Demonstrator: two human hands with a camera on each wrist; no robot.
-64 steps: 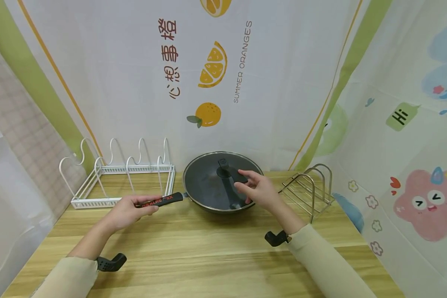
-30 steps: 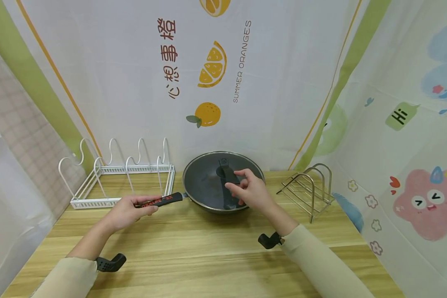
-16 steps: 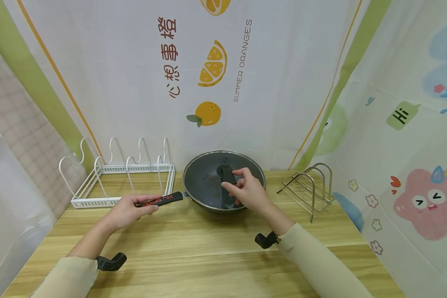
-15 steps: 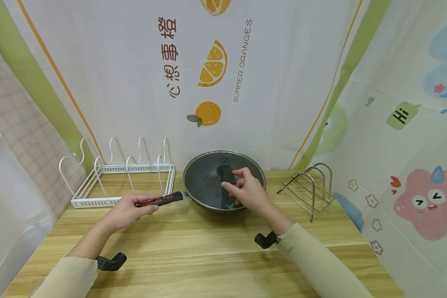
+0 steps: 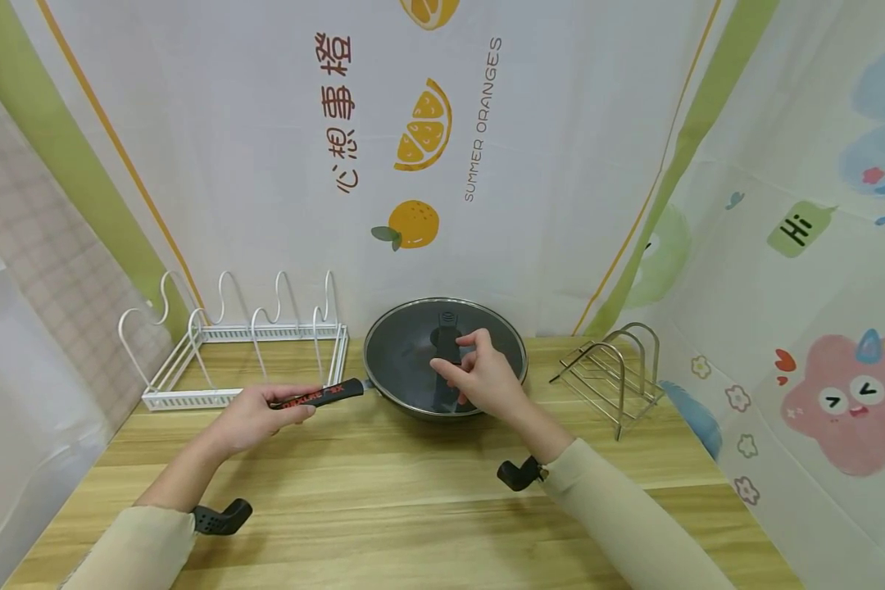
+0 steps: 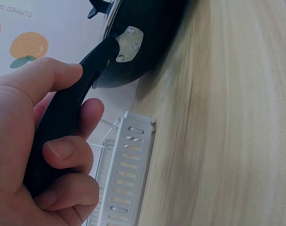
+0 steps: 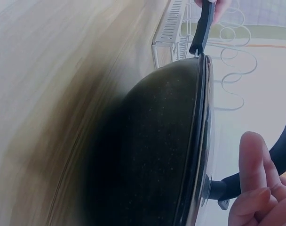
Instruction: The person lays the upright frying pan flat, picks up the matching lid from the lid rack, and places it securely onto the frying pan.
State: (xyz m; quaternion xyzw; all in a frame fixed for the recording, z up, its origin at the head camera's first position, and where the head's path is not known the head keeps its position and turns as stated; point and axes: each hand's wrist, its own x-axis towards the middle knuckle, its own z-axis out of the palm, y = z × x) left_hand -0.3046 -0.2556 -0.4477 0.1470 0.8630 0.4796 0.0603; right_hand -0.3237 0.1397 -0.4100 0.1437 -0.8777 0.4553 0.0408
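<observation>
A dark wok point(image 7: 147, 122) stands on the wooden table, covered by a glass lid point(image 5: 401, 352) with a steel rim. My left hand point(image 5: 254, 422) grips the wok's black long handle point(image 6: 63, 108), thumb along the top and fingers curled beneath, as the left wrist view shows. Over the lid, my right hand point(image 5: 487, 381) pinches the free end of the black lid handle point(image 5: 448, 324) between thumb and forefinger. In the right wrist view its other fingers point(image 7: 253, 165) lie bent near the lid handle. The lid sits on the wok's rim.
A white wire rack point(image 5: 192, 400) with tall curved loops stands left of the wok, close behind the left hand. To the right is a small metal wire rack point(image 5: 605, 377). A printed curtain point(image 5: 560, 164) hangs right behind the wok.
The lid handle has turned clockwise, from pointing toward the lower right to pointing almost straight toward the person. My right hand has moved left with it. The left hand has stayed put.
</observation>
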